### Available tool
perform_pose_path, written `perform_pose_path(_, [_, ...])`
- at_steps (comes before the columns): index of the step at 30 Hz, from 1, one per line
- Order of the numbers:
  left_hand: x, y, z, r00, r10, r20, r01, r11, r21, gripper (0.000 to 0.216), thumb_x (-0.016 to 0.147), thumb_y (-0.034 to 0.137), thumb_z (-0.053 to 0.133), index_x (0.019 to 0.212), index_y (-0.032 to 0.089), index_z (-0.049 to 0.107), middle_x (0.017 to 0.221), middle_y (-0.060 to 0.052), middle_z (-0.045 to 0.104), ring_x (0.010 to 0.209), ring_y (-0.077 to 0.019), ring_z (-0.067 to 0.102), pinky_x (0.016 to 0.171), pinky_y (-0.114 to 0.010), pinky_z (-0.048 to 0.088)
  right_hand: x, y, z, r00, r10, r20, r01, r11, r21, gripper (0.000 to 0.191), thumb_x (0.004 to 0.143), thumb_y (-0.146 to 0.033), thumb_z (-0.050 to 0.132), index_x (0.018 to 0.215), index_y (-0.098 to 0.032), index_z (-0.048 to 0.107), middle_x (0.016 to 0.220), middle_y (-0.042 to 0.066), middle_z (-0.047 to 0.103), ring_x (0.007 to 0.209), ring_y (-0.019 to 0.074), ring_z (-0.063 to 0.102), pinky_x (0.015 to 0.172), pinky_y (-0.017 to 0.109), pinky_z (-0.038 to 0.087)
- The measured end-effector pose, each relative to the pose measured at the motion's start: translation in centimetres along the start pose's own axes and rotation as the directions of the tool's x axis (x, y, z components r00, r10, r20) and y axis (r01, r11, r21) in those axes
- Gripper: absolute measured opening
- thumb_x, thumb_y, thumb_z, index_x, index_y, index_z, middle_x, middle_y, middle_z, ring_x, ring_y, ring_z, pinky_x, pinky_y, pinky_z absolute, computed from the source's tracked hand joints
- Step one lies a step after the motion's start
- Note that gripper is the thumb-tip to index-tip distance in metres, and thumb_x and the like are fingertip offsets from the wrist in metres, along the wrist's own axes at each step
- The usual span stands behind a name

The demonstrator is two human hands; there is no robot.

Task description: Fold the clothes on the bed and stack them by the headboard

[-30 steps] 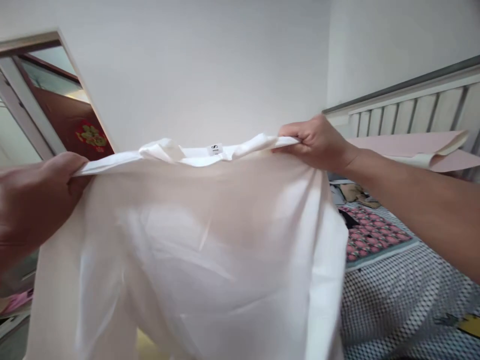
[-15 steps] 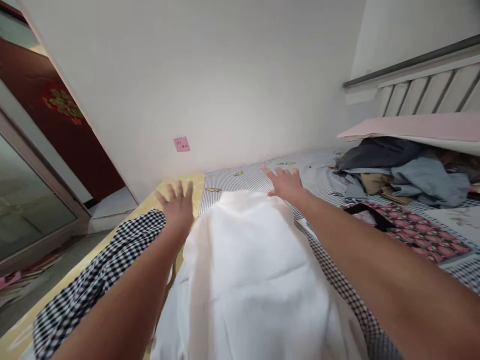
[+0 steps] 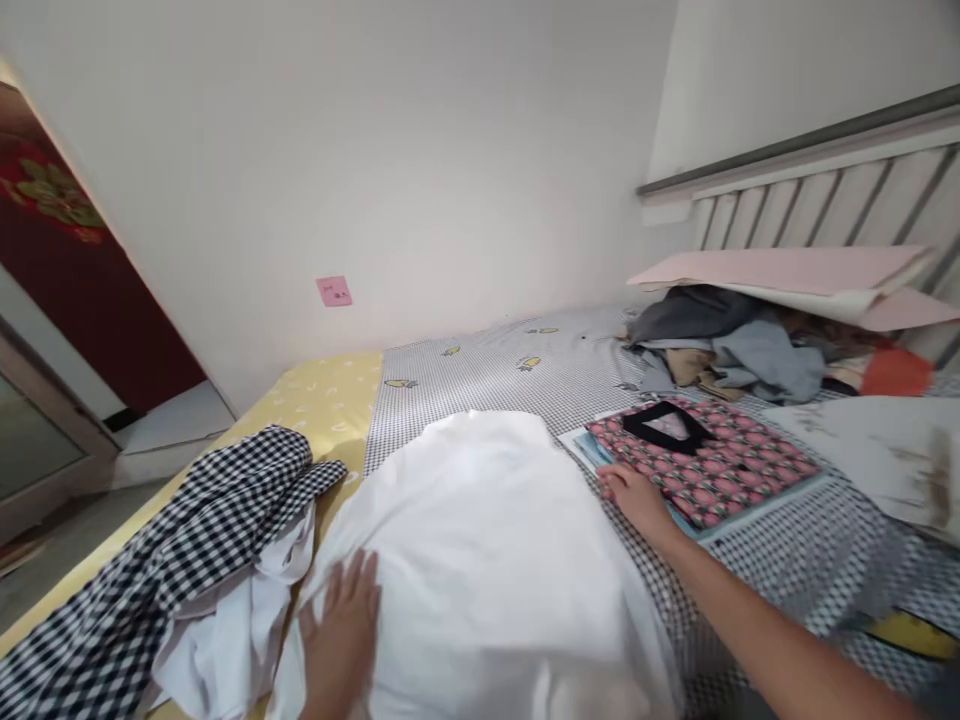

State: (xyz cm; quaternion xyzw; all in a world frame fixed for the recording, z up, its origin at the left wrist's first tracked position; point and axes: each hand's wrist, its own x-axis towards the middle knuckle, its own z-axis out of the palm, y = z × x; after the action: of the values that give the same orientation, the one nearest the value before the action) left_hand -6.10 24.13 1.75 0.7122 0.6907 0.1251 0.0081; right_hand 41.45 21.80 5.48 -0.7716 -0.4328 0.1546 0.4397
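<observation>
A white garment lies spread in front of me on the bed, its rounded far end toward the wall. On its near left side my left hand rests flat with the fingers extended. My right hand is off the garment, to its right, beside the left edge of a folded pink-patterned top with a black neckline. Its fingers are loosely curled, and nothing shows in them. At the left a black-and-white checked garment lies crumpled with a pale cloth next to it.
The bed has a checked sheet and a yellow strip along the left. At the right back, pink-topped sheets lie over a heap of dark and grey clothes. A stained white cloth is nearer. A wall stands behind.
Both hands have drawn back toward me from the garment's far end. The left came down flat on the white garment; the right moved outward and its fingers curled. The view has turned right.
</observation>
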Motion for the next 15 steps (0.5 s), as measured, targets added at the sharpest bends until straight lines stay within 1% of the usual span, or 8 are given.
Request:
perform_pose_path(2, [1.0, -1.0, -0.8, 0.997, -0.074, 0.011, 0.074, 0.997, -0.009, 0.055, 0.1, 0.029, 0.027, 0.15, 0.031, 0.049, 0.165, -0.01, 0.039, 0.153, -0.0347, 0.03, 0.116, -0.069, 0.027, -2.9, 1.6, -1.1, 1.0, 0.026, -0.007, -0.026, 0.999, 0.041, 0.03, 0.082, -0.029, 0.044, 0.089, -0.022, 0.072, 0.088, 0.006, 0.079, 0.075, 0.0229, 0.074, 0.076, 0.036, 0.057])
perform_pose_path(4, [2.0, -0.5, -1.9, 0.988, -0.153, 0.03, 0.154, 0.988, -0.024, 0.055, 0.101, 0.031, 0.022, 0.148, 0.029, 0.051, 0.165, -0.012, 0.038, 0.15, -0.0384, 0.034, 0.11, -0.074, 0.03, -6.2, 3.1, -1.6, 0.996, 0.089, -0.01, -0.086, 0.983, 0.161, 0.029, 0.08, -0.037, 0.048, 0.091, -0.024, 0.072, 0.087, 0.005, 0.078, 0.075, 0.0236, 0.074, 0.071, 0.035, 0.057])
perform_pose_path(5, [2.1, 0.1, -2.4, 0.982, -0.185, 0.026, 0.186, 0.982, -0.033, 0.054, 0.101, 0.031, 0.022, 0.146, 0.029, 0.052, 0.164, -0.013, 0.039, 0.149, -0.038, 0.036, 0.11, -0.075, 0.031, -7.9, 4.0, -1.7, 0.989, 0.149, 0.003, -0.145, 0.956, 0.254, 0.031, 0.078, -0.041, 0.05, 0.092, -0.024, 0.072, 0.086, 0.006, 0.078, 0.074, 0.0239, 0.073, 0.068, 0.035, 0.056])
perform_pose_path(7, [0.9, 1.9, -2.8, 0.979, -0.204, -0.023, 0.203, 0.978, -0.054, 0.051, 0.1, 0.03, 0.027, 0.143, 0.028, 0.054, 0.163, -0.013, 0.04, 0.147, -0.0344, 0.04, 0.112, -0.07, 0.032, -11.4, 6.2, -1.5, 0.95, 0.308, 0.048, -0.297, 0.846, 0.443, 0.037, 0.072, -0.048, 0.055, 0.093, -0.023, 0.071, 0.084, 0.006, 0.077, 0.073, 0.0242, 0.073, 0.063, 0.033, 0.054])
perform_pose_path(9, [-2.5, 3.7, -2.2, 0.982, -0.156, -0.107, 0.15, 0.987, -0.061, 0.049, 0.1, 0.03, 0.03, 0.143, 0.025, 0.054, 0.163, -0.016, 0.038, 0.145, -0.0314, 0.042, 0.113, -0.063, 0.035, -14.8, 8.8, -1.0, 0.89, 0.452, 0.068, -0.415, 0.736, 0.536, 0.041, 0.066, -0.053, 0.061, 0.093, -0.022, 0.07, 0.085, 0.006, 0.076, 0.078, 0.0247, 0.073, 0.065, 0.033, 0.054])
perform_pose_path(11, [-7.4, 5.0, -0.7, 0.983, -0.091, -0.157, 0.085, 0.995, -0.045, 0.051, 0.101, 0.036, 0.029, 0.144, 0.023, 0.053, 0.163, -0.017, 0.037, 0.145, -0.0297, 0.043, 0.112, -0.057, 0.04, -17.7, 11.5, -0.3, 0.843, 0.533, 0.075, -0.486, 0.695, 0.53, 0.045, 0.063, -0.056, 0.067, 0.093, -0.023, 0.069, 0.094, 0.007, 0.077, 0.089, 0.0271, 0.074, 0.072, 0.035, 0.055])
perform_pose_path(13, [-12.8, 5.4, 1.3, 0.989, -0.043, -0.145, 0.041, 0.999, -0.013, 0.051, 0.1, 0.041, 0.034, 0.146, 0.028, 0.052, 0.163, -0.014, 0.039, 0.144, -0.0301, 0.046, 0.11, -0.055, 0.043, -19.9, 13.5, 0.6, 0.832, 0.544, 0.109, -0.522, 0.702, 0.485, 0.046, 0.059, -0.058, 0.072, 0.091, -0.025, 0.069, 0.1, 0.008, 0.077, 0.1, 0.0311, 0.072, 0.08, 0.041, 0.055])
perform_pose_path(15, [-17.1, 5.1, 3.5, 0.996, -0.02, -0.084, 0.022, 0.999, 0.03, 0.051, 0.093, 0.044, 0.049, 0.142, 0.03, 0.058, 0.158, -0.014, 0.047, 0.138, -0.0358, 0.052, 0.105, -0.057, 0.048, -21.3, 14.3, 1.6, 0.85, 0.501, 0.159, -0.514, 0.726, 0.457, 0.047, 0.053, -0.054, 0.077, 0.09, -0.027, 0.068, 0.097, 0.008, 0.077, 0.104, 0.0342, 0.071, 0.088, 0.045, 0.054])
